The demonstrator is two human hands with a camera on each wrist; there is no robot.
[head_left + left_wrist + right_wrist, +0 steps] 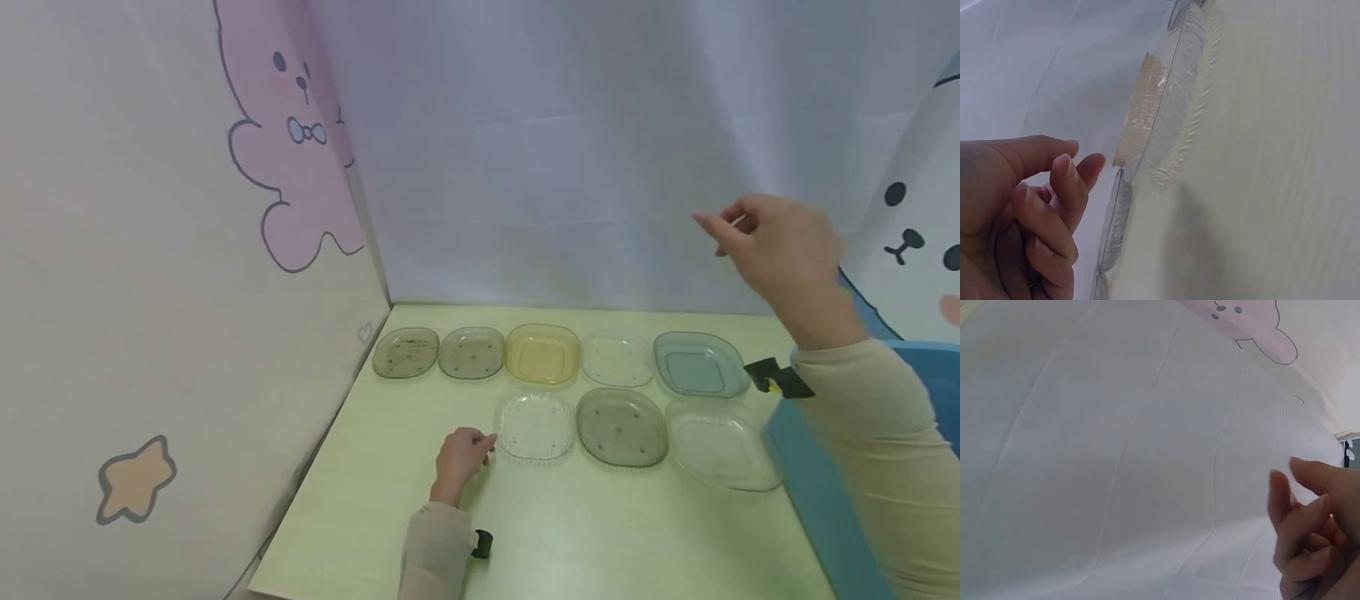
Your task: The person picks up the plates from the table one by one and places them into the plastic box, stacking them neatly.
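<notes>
My left hand (pixel 463 454) is just left of a clear plate with a ribbed rim (pixel 535 427), fingers loosely curled and nothing held; the left wrist view shows this hand (pixel 1029 212) apart from the plate's edge (pixel 1175 94). Raised high at the right, in front of the curtain, my right hand (pixel 787 250) is loosely bent and holds nothing, as the right wrist view also shows (pixel 1316 531). Beside the ribbed plate lie a grey plate (pixel 622 427) and a larger clear plate (pixel 722 446).
Behind them stand two smoky plates (pixel 406 352) (pixel 472 352), a yellow plate (pixel 542 354), a clear plate (pixel 617 358) and a teal plate (pixel 701 364). A blue bin (pixel 817 475) stands at the table's right edge. A pale curtain (pixel 525 167) hangs behind the table.
</notes>
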